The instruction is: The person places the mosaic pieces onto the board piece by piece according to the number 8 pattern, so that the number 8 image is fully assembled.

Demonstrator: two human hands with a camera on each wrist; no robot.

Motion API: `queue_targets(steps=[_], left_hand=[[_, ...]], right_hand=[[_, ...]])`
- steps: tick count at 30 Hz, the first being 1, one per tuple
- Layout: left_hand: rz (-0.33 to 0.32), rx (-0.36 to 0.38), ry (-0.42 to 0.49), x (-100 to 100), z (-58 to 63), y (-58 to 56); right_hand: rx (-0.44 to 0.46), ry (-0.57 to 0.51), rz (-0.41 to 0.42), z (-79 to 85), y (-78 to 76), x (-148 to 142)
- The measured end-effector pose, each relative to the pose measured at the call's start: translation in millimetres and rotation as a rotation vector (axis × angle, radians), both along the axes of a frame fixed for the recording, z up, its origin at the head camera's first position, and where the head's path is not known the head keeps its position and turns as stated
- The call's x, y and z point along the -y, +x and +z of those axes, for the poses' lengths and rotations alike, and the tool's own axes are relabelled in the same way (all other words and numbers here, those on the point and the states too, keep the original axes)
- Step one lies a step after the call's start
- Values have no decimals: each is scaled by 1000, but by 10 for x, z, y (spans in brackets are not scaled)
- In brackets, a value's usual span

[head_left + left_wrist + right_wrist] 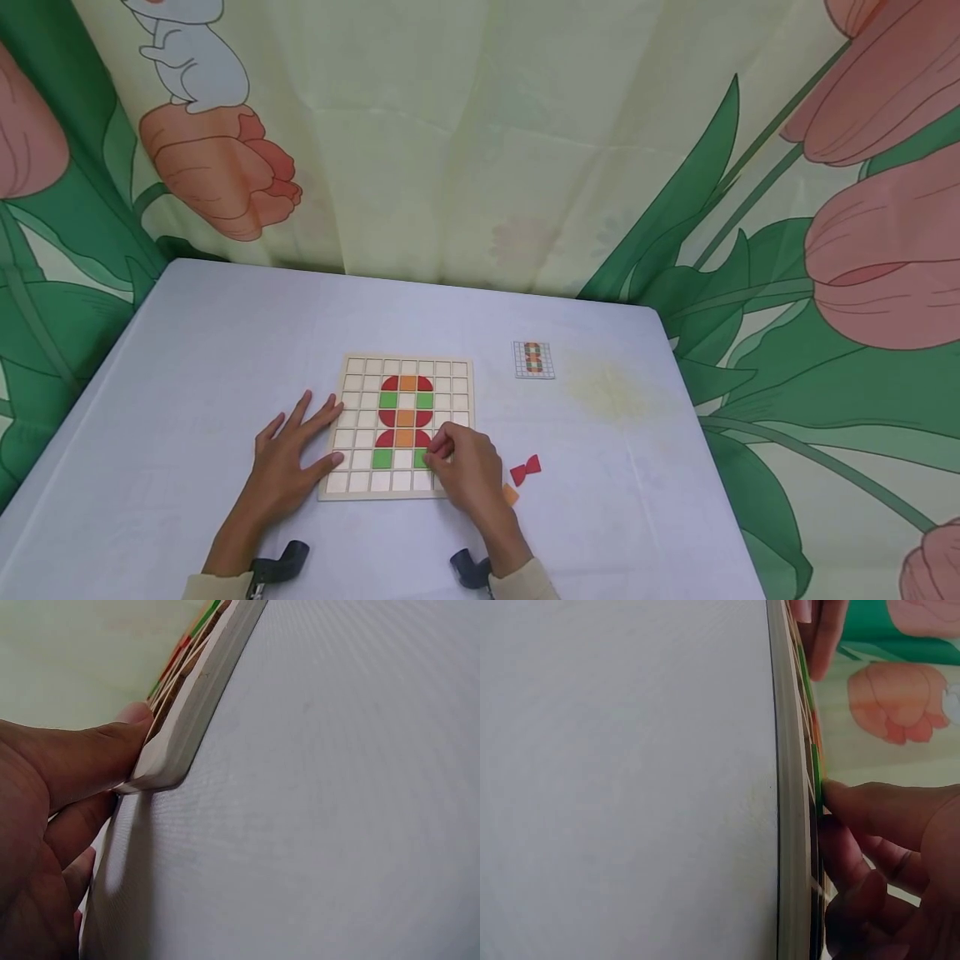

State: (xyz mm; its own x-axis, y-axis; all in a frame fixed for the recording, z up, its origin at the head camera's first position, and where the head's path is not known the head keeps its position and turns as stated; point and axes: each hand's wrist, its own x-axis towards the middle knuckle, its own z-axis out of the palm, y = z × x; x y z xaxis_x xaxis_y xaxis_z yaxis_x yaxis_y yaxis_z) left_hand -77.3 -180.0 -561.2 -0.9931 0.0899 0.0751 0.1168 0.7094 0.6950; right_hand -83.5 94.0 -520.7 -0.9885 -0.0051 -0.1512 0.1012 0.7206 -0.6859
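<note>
A wooden grid board [453,367] lies on the table, with red quarter-round, orange square and green square tiles set in its middle columns. Spread along the board's left border, my left hand [283,467] steadies it with thumb and fingertips. Over the lower right of the pattern, my right hand [471,468] has its thumb and index finger at a green square tile [420,458]. The right wrist view shows the thumb tip against this green tile [817,780], the other fingers curled beside it.
Two red pieces [526,470] lie right of the right hand, and an orange piece [511,495] is partly hidden by that wrist. A small pattern card [533,360] sits beyond the board's upper right. A printed curtain [465,150] hangs behind the white table [225,333].
</note>
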Motion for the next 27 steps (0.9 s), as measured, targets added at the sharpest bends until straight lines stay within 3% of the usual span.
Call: queue_targets(steps=[11, 27], left_hand=[[-5, -12, -5, 0, 13, 4], [-8, -26, -3, -1, 3, -1]], right_hand=[[-28, -73, -35, 18, 40, -221], [-8, -90, -201, 101, 62, -884]])
